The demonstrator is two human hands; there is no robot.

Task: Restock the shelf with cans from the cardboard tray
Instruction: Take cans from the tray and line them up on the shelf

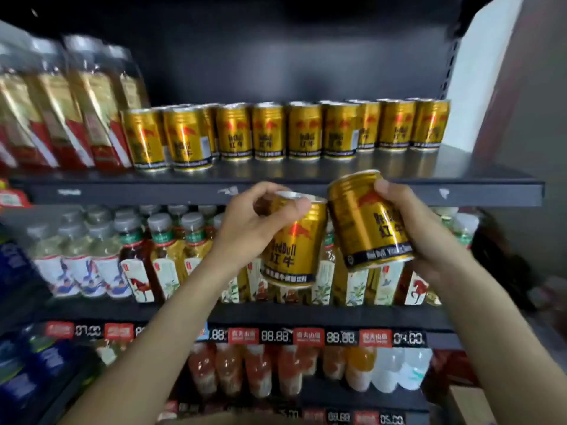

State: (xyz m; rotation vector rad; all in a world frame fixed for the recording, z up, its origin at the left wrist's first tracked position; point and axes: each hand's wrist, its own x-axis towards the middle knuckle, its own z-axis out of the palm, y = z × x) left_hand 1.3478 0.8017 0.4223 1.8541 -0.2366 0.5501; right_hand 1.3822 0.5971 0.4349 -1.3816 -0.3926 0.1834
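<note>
My left hand (245,223) grips a gold can (293,243) by its top rim, thumb across the lid. My right hand (429,231) holds a second gold can (366,222), tilted to the left, fingers wrapped round its right side. The two cans touch near their tops, just below the front edge of the top shelf (306,176). A row of several matching gold cans (270,131) stands along that shelf, two deep at the left. The cardboard tray is not in view.
Red and gold bottles (61,111) stand left of the can row. Bare shelf surface lies in front of the cans. Below are shelves of tea bottles (138,250) and juice bottles (260,372) with price tags (276,335). A white wall (478,72) borders the right.
</note>
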